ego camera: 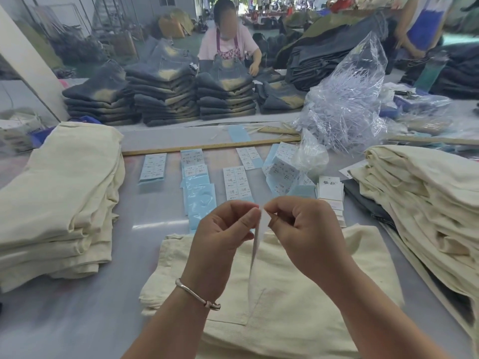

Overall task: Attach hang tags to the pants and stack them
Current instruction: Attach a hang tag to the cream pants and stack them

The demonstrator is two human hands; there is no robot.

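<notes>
A folded pair of cream pants lies on the table right in front of me. Above it, my left hand and my right hand both pinch the top of a white hang tag, which hangs edge-on down over the pants. A stack of cream pants sits to the left, and a taller, looser pile of cream pants rises on the right. White hang tags lie in a small stack beyond my right hand.
Sticker sheets on blue backing lie spread across the table beyond my hands, with a wooden ruler behind them. A clear bag of plastic tag fasteners stands at back right. Stacks of jeans and a seated person are further back.
</notes>
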